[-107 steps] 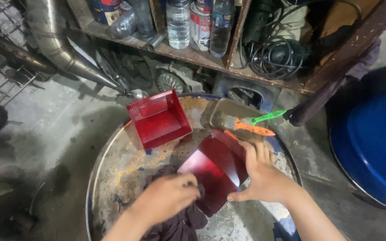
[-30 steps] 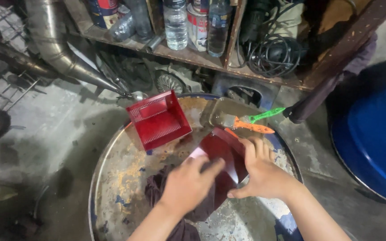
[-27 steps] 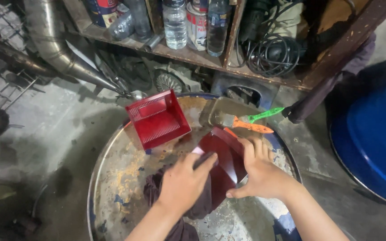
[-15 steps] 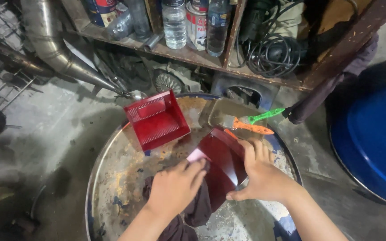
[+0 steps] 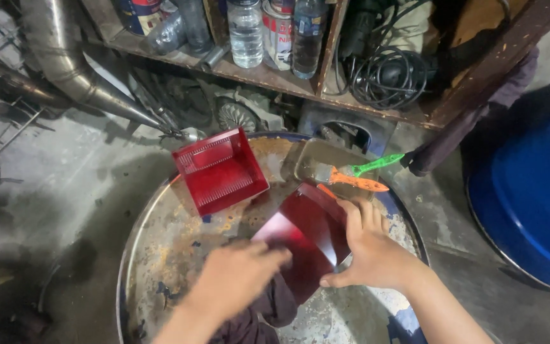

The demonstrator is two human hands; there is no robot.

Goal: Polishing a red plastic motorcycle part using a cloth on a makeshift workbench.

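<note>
Fingers of your right hand (image 5: 372,258) lie spread along the far edge of the dark red lens cover (image 5: 305,237), thumb hooked under its near side, so the glossy panel stands tilted and steady on the rusty drum top (image 5: 160,236) that serves as your surface. Your left hand (image 5: 240,280) presses down on the panel's lower end with fingers close together over a dark rag (image 5: 268,312); the hand is motion-blurred, so you cannot tell exactly how the cloth is gripped. Bracing with one hand while the other bears on the cloth likely keeps the smooth piece from sliding.

Beyond it a second red housing (image 5: 219,171) lies open side up, ribbed inside and holding nothing. A small tin (image 5: 316,162) sits past the panel with a brush resting across it, its handle orange and green (image 5: 364,175); what is inside the tin cannot be seen. On the shelf (image 5: 249,73) behind stand clear plastic bottles (image 5: 246,32) and cans, beside a coiled black cable (image 5: 386,73). A blue drum (image 5: 529,197) stands to your right.
</note>
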